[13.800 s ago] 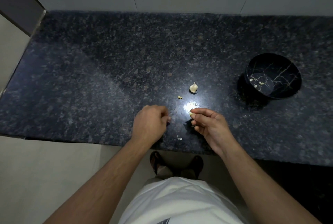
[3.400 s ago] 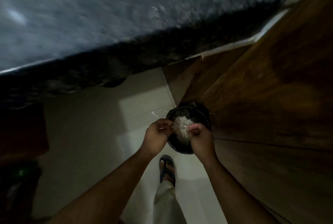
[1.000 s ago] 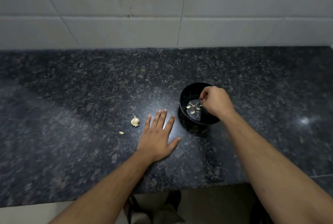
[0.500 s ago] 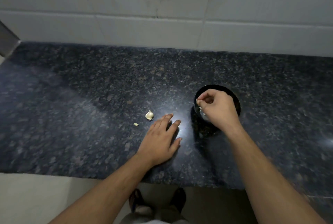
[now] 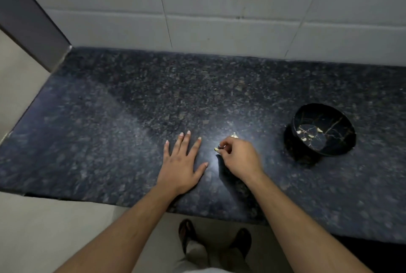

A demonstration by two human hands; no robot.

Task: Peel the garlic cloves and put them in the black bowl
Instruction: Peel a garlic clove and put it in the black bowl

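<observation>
Apparently the step in hand is picking up the next small garlic clove (image 5: 216,149), which the right hand (image 5: 238,158) pinches between thumb and forefinger tips just above the tabletop (image 5: 123,123). Next, I judge, both hands must work the skin off before the clove goes to the black bowl (image 5: 319,133), which stands well apart to the right with a few peeled cloves (image 5: 309,135) inside. The left hand (image 5: 181,162) lies flat, palm down, fingers spread, holding nothing. A garlic piece (image 5: 234,134) sits just beyond the right hand's knuckles.
</observation>
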